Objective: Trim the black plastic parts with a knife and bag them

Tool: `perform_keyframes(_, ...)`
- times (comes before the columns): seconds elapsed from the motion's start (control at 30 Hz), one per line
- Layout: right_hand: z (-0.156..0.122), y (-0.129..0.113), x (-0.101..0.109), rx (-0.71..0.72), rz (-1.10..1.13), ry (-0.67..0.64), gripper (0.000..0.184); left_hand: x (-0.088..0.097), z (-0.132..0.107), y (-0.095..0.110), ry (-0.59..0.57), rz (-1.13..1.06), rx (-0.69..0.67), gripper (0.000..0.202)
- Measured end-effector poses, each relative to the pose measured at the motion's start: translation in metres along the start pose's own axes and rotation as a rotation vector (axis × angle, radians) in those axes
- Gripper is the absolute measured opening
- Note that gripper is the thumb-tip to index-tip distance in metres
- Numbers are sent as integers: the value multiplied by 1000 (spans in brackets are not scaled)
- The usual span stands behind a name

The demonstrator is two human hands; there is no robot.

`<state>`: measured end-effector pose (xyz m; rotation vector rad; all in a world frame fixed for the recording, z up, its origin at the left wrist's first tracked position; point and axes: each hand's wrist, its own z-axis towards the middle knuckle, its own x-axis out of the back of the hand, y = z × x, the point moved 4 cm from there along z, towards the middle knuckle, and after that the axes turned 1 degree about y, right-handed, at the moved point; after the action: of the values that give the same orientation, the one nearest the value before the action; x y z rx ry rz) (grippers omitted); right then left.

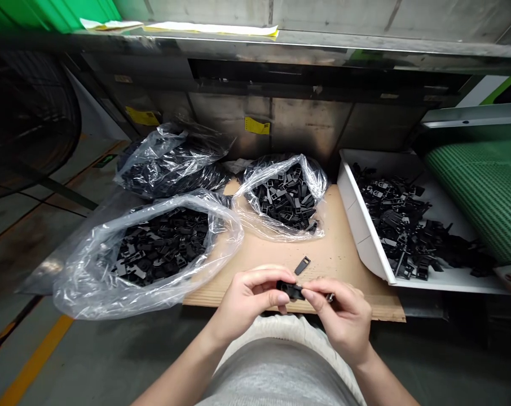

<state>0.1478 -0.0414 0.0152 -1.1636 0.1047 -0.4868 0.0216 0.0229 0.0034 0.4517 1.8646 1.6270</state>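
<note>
A small black plastic part (290,290) is held between both hands, just above the near edge of the cardboard. My left hand (255,296) pinches its left end between thumb and fingers. On the other end, the thumb and forefinger of my right hand (344,316) are closed. Something small and metallic (330,297) shows among the right fingers, too covered to name. Just beyond the hands, a single black part with a square opening (302,265) lies on the cardboard sheet (276,254).
Black parts fill two open plastic bags, the left one (162,242) and the middle one (283,197). Behind is another bag (171,158). On the right, a white tray (368,237) holds more parts beside a green conveyor belt (484,186). A large fan (31,118) stands left.
</note>
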Motion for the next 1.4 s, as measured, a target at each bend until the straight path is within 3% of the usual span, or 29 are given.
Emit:
perform_keyframes(0.07, -3, 15, 6, -182, 103, 85, 6, 16, -2, -4, 73, 38, 40, 15)
perform_keyframes(0.1, -6, 25, 10, -313, 222, 126, 2, 34, -3, -2, 181, 122, 32, 16)
perform_keyframes(0.17, -14, 45, 17, -550, 500, 202, 12, 88, -11, 7, 520, 395, -4, 21)
perform_keyframes(0.23, -23, 62, 23, -696, 682, 237, 20, 145, -24, 21, 898, 796, -34, 26)
perform_keyframes(0.3, -35, 74, 28, -814, 772, 267, 27, 179, -25, 22, 981, 911, -6, 27)
perform_keyframes(0.33, -41, 79, 28, -870, 811, 283, 28, 184, -21, 19, 965, 952, 1, 26)
perform_keyframes(0.4, -53, 84, 27, -982, 896, 305, 26, 165, -2, 1, 837, 994, -10, 22)
perform_keyframes(0.47, -59, 83, 25, -1014, 896, 270, 25, 114, 27, -30, 604, 1003, -4, 15)
perform_keyframes(0.57, -54, 78, 28, -933, 641, 154, 28, 24, 69, -81, 252, 975, 38, 13)
perform_keyframes(0.6, -50, 77, 30, -899, 541, 128, 29, 2, 79, -94, 186, 968, 49, 15)
perform_keyframes(0.67, -45, 77, 36, -854, 397, 103, 30, -25, 92, -108, 96, 940, 72, 18)
perform_keyframes(0.77, -41, 76, 46, -755, 211, 134, 36, -30, 90, -102, -10, 843, 100, 14)
perform_keyframes(0.93, -44, 65, 50, -597, -131, 29, 37, -18, 53, -51, -157, 595, 146, 20)
perform_keyframes(1.03, -34, 44, 42, -381, -244, -21, 29, -14, 33, -18, -72, 488, 50, 21)
perform_keyframes(1.13, -19, 21, 30, -201, -245, -97, 26, -10, 19, 6, 29, 530, -191, 18)
perform_keyframes(1.27, -7, 13, 27, -302, -207, -95, 26, -7, 5, 19, 94, 766, -436, 21)
perform_keyframes(1.4, -4, 15, 19, -430, -143, -192, 32, -10, -4, 25, 91, 846, -543, 17)
